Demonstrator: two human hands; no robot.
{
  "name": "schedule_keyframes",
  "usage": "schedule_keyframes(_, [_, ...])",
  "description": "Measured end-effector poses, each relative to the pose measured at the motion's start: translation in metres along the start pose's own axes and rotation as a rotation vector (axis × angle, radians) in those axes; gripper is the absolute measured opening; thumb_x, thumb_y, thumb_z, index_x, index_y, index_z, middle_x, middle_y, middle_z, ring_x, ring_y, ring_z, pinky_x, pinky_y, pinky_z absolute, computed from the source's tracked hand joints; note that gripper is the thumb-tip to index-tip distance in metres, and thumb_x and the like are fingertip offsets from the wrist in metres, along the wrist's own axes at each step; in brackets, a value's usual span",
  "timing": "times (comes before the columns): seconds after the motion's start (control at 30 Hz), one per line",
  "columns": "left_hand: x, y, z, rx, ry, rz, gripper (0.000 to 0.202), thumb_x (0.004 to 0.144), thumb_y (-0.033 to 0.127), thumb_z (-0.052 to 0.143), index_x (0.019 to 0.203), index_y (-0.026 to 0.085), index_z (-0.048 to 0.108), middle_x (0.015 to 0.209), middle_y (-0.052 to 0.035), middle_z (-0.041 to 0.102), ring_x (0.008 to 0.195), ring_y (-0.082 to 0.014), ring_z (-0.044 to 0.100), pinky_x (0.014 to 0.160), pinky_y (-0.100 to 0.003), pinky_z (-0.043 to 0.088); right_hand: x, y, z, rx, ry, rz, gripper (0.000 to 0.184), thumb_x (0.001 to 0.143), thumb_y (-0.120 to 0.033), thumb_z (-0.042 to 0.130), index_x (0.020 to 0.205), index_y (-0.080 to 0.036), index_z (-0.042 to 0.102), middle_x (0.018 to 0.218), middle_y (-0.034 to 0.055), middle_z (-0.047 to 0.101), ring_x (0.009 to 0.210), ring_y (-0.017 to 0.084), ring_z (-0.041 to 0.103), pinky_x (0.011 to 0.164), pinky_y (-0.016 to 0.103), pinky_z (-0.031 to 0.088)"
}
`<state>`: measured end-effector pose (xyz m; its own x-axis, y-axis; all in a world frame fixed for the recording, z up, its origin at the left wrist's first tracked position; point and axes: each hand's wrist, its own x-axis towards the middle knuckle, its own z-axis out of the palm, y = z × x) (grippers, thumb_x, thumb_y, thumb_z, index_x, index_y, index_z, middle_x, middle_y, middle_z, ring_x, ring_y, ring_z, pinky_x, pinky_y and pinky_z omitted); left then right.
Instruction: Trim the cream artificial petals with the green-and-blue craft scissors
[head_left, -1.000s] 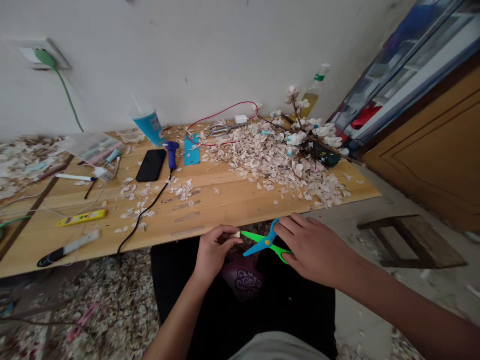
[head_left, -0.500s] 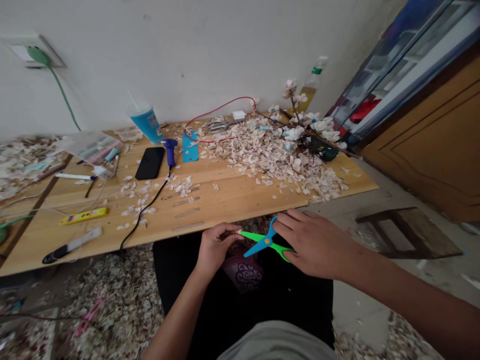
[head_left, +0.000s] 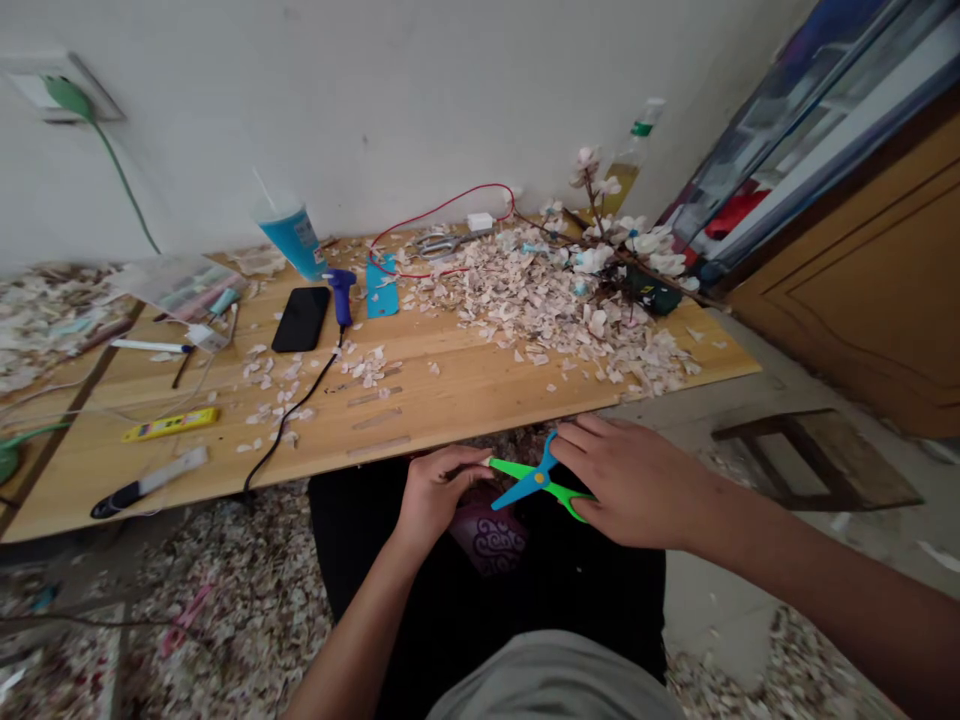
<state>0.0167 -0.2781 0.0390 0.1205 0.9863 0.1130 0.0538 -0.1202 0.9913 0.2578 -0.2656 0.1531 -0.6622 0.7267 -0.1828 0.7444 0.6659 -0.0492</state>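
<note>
My right hand (head_left: 634, 482) is closed on green and blue scissors (head_left: 532, 481), held over my lap just below the table's front edge. Their blades are parted and point left toward my left hand (head_left: 433, 491). That hand pinches a small pale scrap at its fingertips, right at the blade tips; the scrap is too small to make out. Beneath both hands a purple patterned item (head_left: 489, 538) lies on my dark lap.
The wooden table (head_left: 450, 395) carries a heap of pale petal scraps (head_left: 555, 315), a flowered branch (head_left: 619, 245), a phone (head_left: 301, 319), a blue glue gun (head_left: 343, 296) with its cord, a blue cup (head_left: 289, 235) and pens. Scraps cover the floor; a wooden stool (head_left: 814, 455) stands at right.
Both hands stay together at my lap, with the scissors still in the right hand. My view has tilted slightly, so the table sits a little higher in the frame.
</note>
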Motion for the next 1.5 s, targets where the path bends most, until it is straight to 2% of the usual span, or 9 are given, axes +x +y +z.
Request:
schedule_keyframes(0.17, [-0.001,0.007,0.012,0.097,-0.116,0.189,0.017,0.083,0.021,0.072,0.098,0.025,0.079,0.092,-0.0055,0.078,0.084,-0.0193,0.072,0.078,-0.031,0.058,0.004,-0.003,-0.005,-0.014,-0.071,-0.043,0.017,0.075,-0.028,0.065,0.088,-0.019,0.061,0.093,0.0075,0.063,0.092,0.027,0.056,0.071,0.035,0.039])
schedule_keyframes(0.3, [0.0,0.004,0.022,0.18,-0.237,0.29,0.02,0.083,0.021,0.072,0.102,0.028,0.077,0.086,-0.0031,0.078,0.086,-0.0205,0.073,0.095,-0.041,0.052,0.009,-0.001,-0.002,-0.028,-0.093,-0.088,0.02,0.072,-0.025,0.067,0.09,-0.017,0.062,0.094,0.0088,0.063,0.094,0.028,0.055,0.073,0.036,0.041])
schedule_keyframes(0.37, [0.001,0.002,0.021,0.16,-0.261,0.235,0.02,0.082,0.023,0.073,0.102,0.026,0.077,0.088,-0.0045,0.078,0.086,-0.0212,0.073,0.093,-0.04,0.053,0.009,0.001,0.004,-0.022,-0.097,-0.088,0.021,0.074,-0.027,0.067,0.092,-0.017,0.062,0.095,0.0093,0.063,0.094,0.029,0.056,0.074,0.037,0.041])
schedule_keyframes(0.57, [0.004,0.005,0.01,-0.094,-0.288,-0.153,0.027,0.085,0.03,0.069,0.11,0.021,0.073,0.104,-0.009,0.075,0.092,-0.0219,0.071,0.08,-0.031,0.056,0.0,0.005,0.032,0.064,-0.14,-0.044,0.022,0.082,-0.034,0.063,0.095,-0.016,0.062,0.098,0.0098,0.065,0.089,0.026,0.059,0.073,0.036,0.042])
schedule_keyframes(0.83, [0.009,-0.003,-0.006,-0.335,-0.086,-0.213,0.029,0.088,0.033,0.066,0.114,0.02,0.069,0.121,-0.0113,0.069,0.101,-0.0222,0.068,0.085,-0.033,0.054,-0.009,-0.004,0.072,0.253,-0.077,0.129,0.014,0.091,-0.025,0.052,0.099,-0.017,0.06,0.096,0.0073,0.065,0.091,0.024,0.062,0.072,0.032,0.04])
schedule_keyframes(1.03, [-0.001,-0.014,0.009,-0.607,0.082,-0.348,0.028,0.074,0.025,0.081,0.101,0.02,0.074,0.1,-0.0058,0.074,0.086,-0.0146,0.067,0.081,-0.026,0.053,-0.005,-0.015,0.101,0.464,0.04,0.289,0.012,0.09,-0.02,0.052,0.097,-0.019,0.062,0.093,0.0047,0.066,0.088,0.02,0.063,0.073,0.029,0.039])
schedule_keyframes(1.17, [-0.007,-0.022,0.02,-0.626,0.239,-0.37,0.022,0.07,0.028,0.084,0.088,0.019,0.076,0.088,-0.0029,0.074,0.076,-0.0115,0.066,0.077,-0.023,0.053,-0.002,-0.021,0.113,0.57,0.026,0.358,0.011,0.09,-0.023,0.053,0.087,-0.021,0.064,0.088,0.0021,0.069,0.081,0.019,0.064,0.068,0.027,0.037])
schedule_keyframes(1.33, [-0.008,-0.028,0.017,-0.484,0.223,-0.376,0.023,0.071,0.03,0.082,0.09,0.019,0.076,0.084,-0.0029,0.074,0.075,-0.0127,0.066,0.074,-0.023,0.052,-0.003,-0.025,0.114,0.663,0.024,0.353,0.009,0.088,-0.027,0.056,0.088,-0.022,0.064,0.088,0.0026,0.069,0.082,0.019,0.063,0.069,0.027,0.037])
schedule_keyframes(1.5, [-0.008,-0.022,0.014,-0.328,0.105,-0.352,0.02,0.074,0.03,0.079,0.09,0.019,0.077,0.087,-0.0046,0.075,0.078,-0.0154,0.067,0.075,-0.026,0.053,-0.003,-0.031,0.106,0.811,0.003,0.291,0.008,0.083,-0.027,0.062,0.084,-0.019,0.06,0.081,0.0018,0.064,0.074,0.016,0.056,0.067,0.026,0.036])
